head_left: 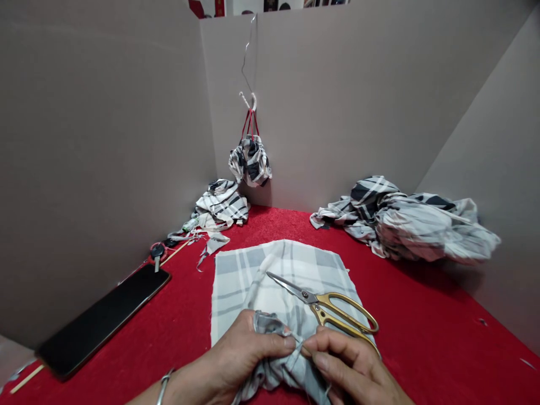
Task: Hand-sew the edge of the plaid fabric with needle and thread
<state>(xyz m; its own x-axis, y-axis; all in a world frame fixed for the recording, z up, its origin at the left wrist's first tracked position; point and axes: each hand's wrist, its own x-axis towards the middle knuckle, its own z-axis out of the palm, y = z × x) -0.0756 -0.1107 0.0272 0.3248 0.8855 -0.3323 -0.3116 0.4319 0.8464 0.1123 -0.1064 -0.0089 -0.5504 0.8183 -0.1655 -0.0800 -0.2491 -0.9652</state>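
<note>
A gathered piece of grey-and-white plaid cloth (291,371) is bunched up at the near edge of the view. My left hand (248,349) is closed on it, the thumb pressing down on the folds. Fingertips of my right hand (350,360) pinch together at a fold of the same cloth, beside the left thumb. Whether a small needle is between them cannot be made out. Under both hands lies a flat plaid cloth panel (236,275). Gold-handled scissors (312,295) rest on that panel, blades pointing to the far left, one handle partly behind my right hand.
A phone (105,320), a key (157,256) and a thin wooden stick (27,378) lie along the left wall. Plaid scraps (221,202) sit at the back left, a large fabric heap (413,225) at the right. A plaid pouch (251,160) hangs from a hook (253,101).
</note>
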